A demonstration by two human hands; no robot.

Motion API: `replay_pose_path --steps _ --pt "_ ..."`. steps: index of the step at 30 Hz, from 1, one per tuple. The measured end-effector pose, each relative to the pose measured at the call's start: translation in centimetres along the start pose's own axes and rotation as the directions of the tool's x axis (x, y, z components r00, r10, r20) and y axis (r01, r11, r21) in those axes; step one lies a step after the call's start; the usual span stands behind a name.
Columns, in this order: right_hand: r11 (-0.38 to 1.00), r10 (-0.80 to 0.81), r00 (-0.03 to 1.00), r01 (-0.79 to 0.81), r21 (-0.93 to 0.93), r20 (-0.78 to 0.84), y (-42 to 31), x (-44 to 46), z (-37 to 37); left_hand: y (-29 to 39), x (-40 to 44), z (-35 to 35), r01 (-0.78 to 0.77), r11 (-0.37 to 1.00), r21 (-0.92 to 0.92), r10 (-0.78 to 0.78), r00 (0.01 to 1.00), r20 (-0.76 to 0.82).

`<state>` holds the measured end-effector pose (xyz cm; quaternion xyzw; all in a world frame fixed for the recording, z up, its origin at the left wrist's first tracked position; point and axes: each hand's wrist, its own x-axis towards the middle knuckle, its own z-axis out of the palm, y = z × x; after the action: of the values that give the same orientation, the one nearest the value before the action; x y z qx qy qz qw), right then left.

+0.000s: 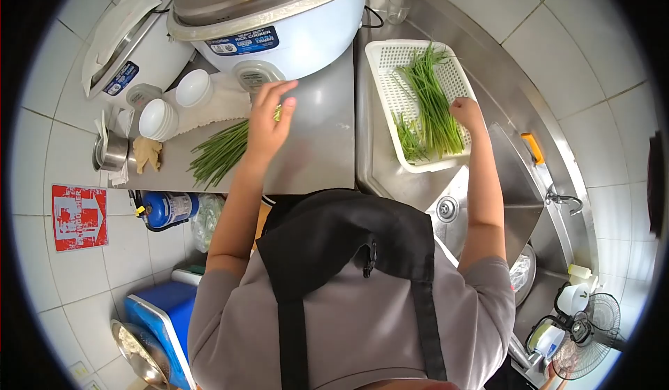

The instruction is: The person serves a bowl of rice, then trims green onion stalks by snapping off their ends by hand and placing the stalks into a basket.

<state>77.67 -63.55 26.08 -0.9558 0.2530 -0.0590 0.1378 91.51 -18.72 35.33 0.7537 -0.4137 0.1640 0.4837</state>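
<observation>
On the steel counter lies a bundle of long green stalks that look like chives [221, 152]. My left hand [268, 125] is over the right end of that bundle, its fingers stretched out and the thumb apart. A white perforated plastic basket [385, 76] holds more chives [435, 104], loosely laid lengthwise, with shorter pieces at its near left corner. My right hand [468, 114] is at the basket's right side, beside the chives, with the fingers curled closed. Whatever may be inside those fingers is hidden.
A large rice cooker [306, 38] stands behind the counter bundle, with another cooker [132, 69] at left. White bowls [159, 119] and a metal pot [111, 151] sit on the left. A sink drain [447, 209], orange-handled tool [533, 149] and tap [568, 202] are at right.
</observation>
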Motion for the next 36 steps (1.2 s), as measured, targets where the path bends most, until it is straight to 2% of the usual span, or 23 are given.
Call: replay_pose_path --steps 1,2,3,4,5,6,8,10,12,16,17,18,20,24,26,27,28,30,31,32,33,34,36 --pt "0.982 0.061 0.998 -0.055 0.179 -0.027 0.1 0.0 -0.8 0.7 0.3 0.6 -0.001 1.0 -0.001 0.001 1.0 -0.004" --pt "0.983 0.06 0.998 -0.054 0.178 -0.028 0.1 0.0 -1.6 1.4 0.4 1.2 -0.014 0.999 -0.036 0.015 0.999 0.029" --pt "0.826 0.173 0.979 -0.206 0.524 0.111 -0.3 -0.4 -3.1 2.0 0.6 1.8 -0.026 0.997 -0.072 0.03 0.998 0.063" --pt "0.534 0.22 0.934 -0.356 0.767 0.28 -0.7 -0.9 -4.6 2.5 0.7 2.6 -0.026 0.997 -0.072 0.03 0.998 0.061" --pt "0.414 0.102 0.944 -0.328 0.849 0.315 -1.4 -1.5 -5.8 3.0 1.0 3.4 -0.05 0.992 -0.115 0.061 0.993 0.096" --pt "0.418 0.1 0.945 -0.325 0.848 0.313 -2.2 -2.0 -6.7 3.6 1.2 4.2 -0.073 0.985 -0.159 0.094 0.987 0.129" --pt "0.288 -0.058 0.963 -0.238 0.928 0.265 -4.0 -3.1 -8.1 4.8 1.9 5.9 -0.114 0.974 -0.193 0.148 0.975 0.167" --pt "0.311 -0.108 0.971 -0.173 0.934 0.215 -6.9 -4.8 -9.5 6.2 2.9 7.7 -0.15 0.963 -0.225 0.196 0.96 0.2" --pt "0.526 -0.198 0.971 -0.009 0.85 0.133 -10.1 -6.6 -11.0 7.8 4.1 9.4 -0.395 0.915 -0.087 0.403 0.906 0.131" --pt "0.638 -0.295 0.955 0.169 0.751 0.036 -15.3 -9.3 -12.7 9.2 5.4 11.0 -0.44 0.88 0.177 0.445 0.895 0.013" --pt "0.671 -0.296 0.955 0.232 0.704 -0.033 -15.8 -9.5 -12.6 8.9 5.6 10.8 -0.32 0.944 0.083 0.292 0.925 0.245" --pt "0.668 -0.298 0.954 0.236 0.706 -0.036 -15.8 -9.6 -12.7 8.7 5.7 10.7 -0.171 0.985 0.022 0.14 0.87 0.473" --pt "0.852 -0.346 0.931 0.363 0.377 -0.116 -15.8 -9.6 -12.8 8.3 5.6 10.5 -0.248 0.969 0.011 0.225 0.897 0.381" --pt "0.8 -0.294 0.898 0.418 0.43 -0.326 -16.7 -9.4 -11.4 8.9 5.0 9.9 -0.093 0.991 -0.092 0.121 0.919 0.374" --pt "0.682 -0.076 0.882 0.386 0.622 -0.465 -17.4 -8.9 -10.2 9.0 5.2 10.2 -0.006 0.987 -0.158 0.062 0.934 0.352" --pt "0.559 0.014 0.912 0.333 0.759 -0.41 -17.7 -8.7 -9.7 9.0 5.6 10.4 0.059 0.948 -0.312 0.05 0.942 0.331" --pt "0.559 0.015 0.914 0.329 0.761 -0.406 -18.2 -8.3 -9.3 9.1 5.9 10.4 0.12 0.881 -0.459 0.033 0.95 0.31" --pt "0.18 0.218 0.849 0.45 0.875 -0.481 -19.2 -7.3 -8.7 8.7 6.3 9.9 0.216 0.856 -0.47 -0.026 0.925 0.379" --pt "0.032 0.284 0.854 0.446 0.895 -0.436 -18.8 -6.5 -8.7 8.4 6.5 9.7 0.368 0.763 -0.531 -0.102 0.88 0.464" --pt "-0.06 0.254 0.882 0.424 0.904 -0.397 -18.0 -5.8 -8.7 8.2 6.7 9.4 0.508 0.647 -0.569 -0.161 0.82 0.549" --pt "-0.005 0.129 0.94 0.318 0.948 -0.315 -17.9 -5.8 -8.7 9.3 7.2 8.0 0.594 0.545 -0.592 -0.219 0.782 0.583" --pt "0.062 0.008 0.976 0.217 0.974 -0.218 -18.0 -5.9 -8.8 9.4 7.3 7.4 0.595 0.547 -0.588 -0.221 0.781 0.584" --pt "0.337 -0.282 0.953 -0.004 0.941 0.106 -19.8 -7.4 -8.6 9.3 7.9 6.4 0.602 0.261 -0.754 -0.23 0.798 0.557"
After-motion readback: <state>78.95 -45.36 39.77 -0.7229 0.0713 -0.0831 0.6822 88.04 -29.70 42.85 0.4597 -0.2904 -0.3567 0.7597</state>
